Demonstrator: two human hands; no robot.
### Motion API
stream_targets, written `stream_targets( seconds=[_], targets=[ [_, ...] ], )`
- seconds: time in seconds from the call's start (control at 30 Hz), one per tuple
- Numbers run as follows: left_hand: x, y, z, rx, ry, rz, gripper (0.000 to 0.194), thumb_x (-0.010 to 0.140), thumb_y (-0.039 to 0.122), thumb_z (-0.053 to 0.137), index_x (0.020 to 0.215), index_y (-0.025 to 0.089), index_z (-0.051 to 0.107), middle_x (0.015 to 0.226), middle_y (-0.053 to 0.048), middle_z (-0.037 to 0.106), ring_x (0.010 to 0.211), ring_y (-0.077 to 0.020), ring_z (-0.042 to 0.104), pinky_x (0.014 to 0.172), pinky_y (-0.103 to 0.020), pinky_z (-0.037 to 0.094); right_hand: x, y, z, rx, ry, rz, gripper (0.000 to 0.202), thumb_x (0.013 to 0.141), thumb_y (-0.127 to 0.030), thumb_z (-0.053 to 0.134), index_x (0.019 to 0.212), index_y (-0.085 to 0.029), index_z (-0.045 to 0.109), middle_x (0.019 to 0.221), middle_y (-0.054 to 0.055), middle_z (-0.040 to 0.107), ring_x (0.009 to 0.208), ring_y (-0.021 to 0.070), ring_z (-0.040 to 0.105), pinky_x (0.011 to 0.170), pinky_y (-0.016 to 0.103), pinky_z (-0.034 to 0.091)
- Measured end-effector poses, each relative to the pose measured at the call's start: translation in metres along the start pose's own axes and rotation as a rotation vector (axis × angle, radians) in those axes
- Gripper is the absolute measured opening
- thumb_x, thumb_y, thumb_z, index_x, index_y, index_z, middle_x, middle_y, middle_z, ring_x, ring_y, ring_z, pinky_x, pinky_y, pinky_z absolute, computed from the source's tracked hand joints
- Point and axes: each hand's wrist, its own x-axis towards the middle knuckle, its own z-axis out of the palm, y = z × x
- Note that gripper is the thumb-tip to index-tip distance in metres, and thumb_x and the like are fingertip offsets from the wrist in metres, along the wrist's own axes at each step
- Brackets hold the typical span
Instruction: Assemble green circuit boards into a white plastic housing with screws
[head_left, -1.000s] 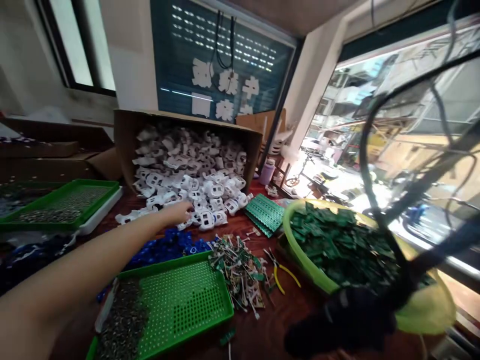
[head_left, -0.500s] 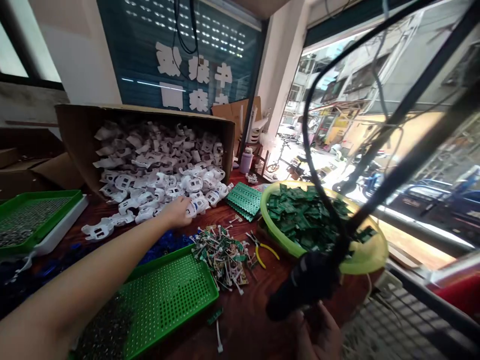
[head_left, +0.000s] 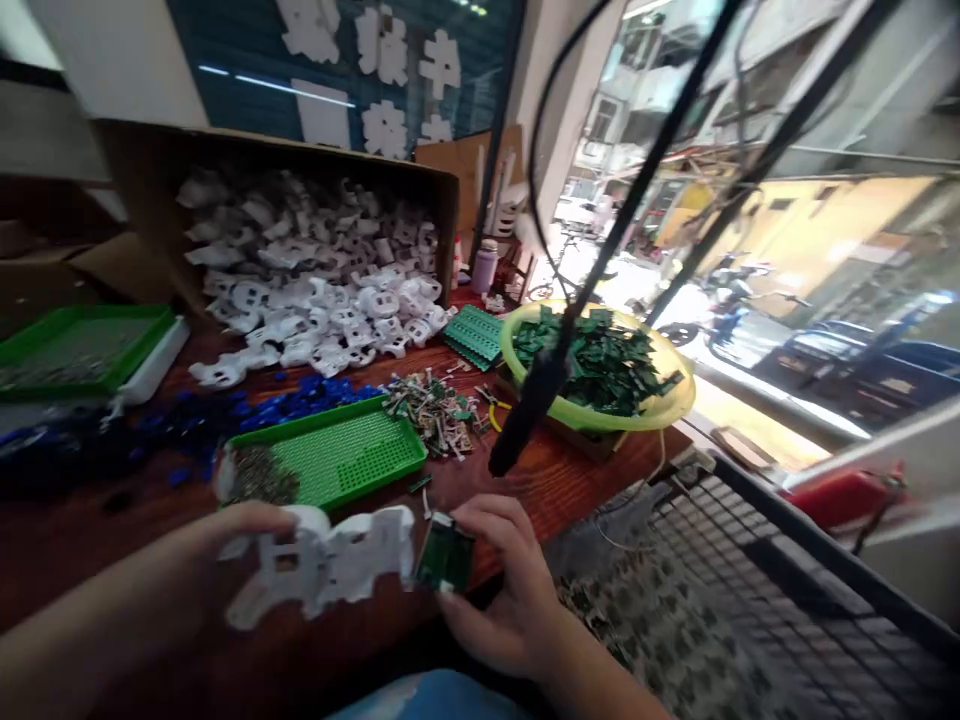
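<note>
The bench (head_left: 574, 482) looked to me like glossy wood; the held white part (head_left: 367, 555) seemed smooth plastic, the circuit board (head_left: 448, 558) shiny, the big box (head_left: 142, 205) matt cardboard.

Left fingers (head_left: 264, 517) holding white plastic part (head_left: 364, 555), right fingers (head_left: 501, 518) holding green board (head_left: 448, 556), green tray (head_left: 319, 462) beyond

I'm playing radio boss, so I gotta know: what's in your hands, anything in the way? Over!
Left hand: holding white, irregular plastic casing. Right hand: gripping small, green circuit board. Black, rod-shaped fixture beyond, apart from both hands.
</note>
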Motion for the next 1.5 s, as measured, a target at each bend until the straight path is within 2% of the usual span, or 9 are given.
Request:
stream_targets(
  seconds=[0.13,0.3,0.5,0.7,0.93,1.1,1.17,1.3,1.5],
  targets=[
    [-0.010,-0.028,0.029,-0.371,-0.262,-0.310,0.047,0.077,0.052,0.050,0.089,0.010,0.067,0.073,-0.010,0.065,0.055,-0.0173,0.059,0.042,-0.022,0.047,0.021,-0.022,0.026,0.136,-0.417,-0.043,0.049,0.072,-0.034,0.062,0.116,-0.022,0.043,0.115,0.005,0.049,0.109,0.0101,0.049,0.094,0.020,0.045],
    [-0.025,-0.063,0.009,-0.646,-0.344,-0.101,0.067,0.077,0.067,0.041,0.100,0.008,0.062,0.078,-0.014,0.064,0.050,-0.0154,0.058,0.037,-0.019,0.043,0.013,-0.021,0.060,0.217,-0.554,0.103,0.045,0.076,-0.030,0.058,0.117,-0.027,0.039,0.107,-0.001,0.054,0.097,0.0069,0.054,0.084,0.018,0.048],
    [-0.031,-0.092,0.019,-0.533,0.164,0.471,0.065,0.068,0.026,0.074,0.125,0.026,0.045,0.119,-0.005,0.057,0.098,-0.0177,0.057,0.081,-0.022,0.048,-0.006,-0.014,0.098,0.373,-0.365,0.372,0.043,0.080,-0.029,0.055,0.119,-0.025,0.037,0.115,0.004,0.050,0.102,0.0074,0.054,0.086,0.016,0.048],
    [-0.029,-0.089,0.002,-0.412,0.545,0.348,0.040,0.078,0.041,0.062,0.111,0.020,0.052,0.098,-0.005,0.064,0.083,-0.0182,0.060,0.069,-0.023,0.048,0.012,-0.011,0.093,0.516,-0.538,0.278,0.042,0.083,-0.032,0.050,0.122,-0.028,0.035,0.118,0.005,0.046,0.109,0.0107,0.049,0.095,0.025,0.046],
    [-0.045,-0.081,-0.018,-0.452,0.397,0.077,0.016,0.071,0.028,0.069,0.076,0.014,0.063,0.070,-0.004,0.063,0.059,-0.0129,0.057,0.051,-0.018,0.044,0.026,0.038,0.071,-0.206,-0.991,-0.089,0.046,0.083,-0.023,0.046,0.127,-0.037,0.041,0.126,0.004,0.041,0.114,0.0208,0.041,0.094,0.044,0.043],
    [-0.040,-0.089,0.002,-0.701,0.236,0.037,0.019,0.070,0.025,0.068,0.086,0.015,0.067,0.081,-0.007,0.068,0.069,-0.0188,0.063,0.062,-0.026,0.052,0.021,0.033,0.060,-0.276,-0.775,-0.026,0.060,0.074,-0.003,0.035,0.126,-0.032,0.041,0.128,0.005,0.040,0.113,0.0203,0.042,0.092,0.042,0.043],
    [-0.039,-0.094,0.007,-0.759,0.144,0.080,0.029,0.068,0.023,0.069,0.096,0.018,0.065,0.090,-0.007,0.068,0.076,-0.0211,0.064,0.069,-0.029,0.053,0.020,0.022,0.063,-0.296,-0.699,0.130,0.034,0.083,-0.023,0.040,0.116,-0.022,0.049,0.108,0.008,0.052,0.098,0.0180,0.050,0.084,0.037,0.047],
    [-0.039,-0.096,0.009,-0.694,0.076,0.136,0.052,0.061,0.015,0.073,0.110,0.020,0.057,0.102,-0.008,0.066,0.085,-0.0219,0.064,0.071,-0.026,0.052,0.012,0.001,0.091,-0.485,-0.756,0.241,0.060,0.071,-0.067,0.047,0.094,-0.013,0.056,0.089,0.013,0.054,0.086,0.0269,0.051,0.074,0.045,0.045],
    [-0.041,-0.092,0.008,-0.671,0.267,0.122,0.061,0.067,0.008,0.065,0.123,0.020,0.046,0.099,-0.009,0.066,0.082,-0.0226,0.064,0.070,-0.030,0.053,0.001,0.000,0.097,-0.429,-0.816,0.120,0.055,0.072,-0.036,0.058,0.123,-0.021,0.044,0.113,0.010,0.048,0.103,0.0240,0.046,0.086,0.040,0.045]
  ],
)
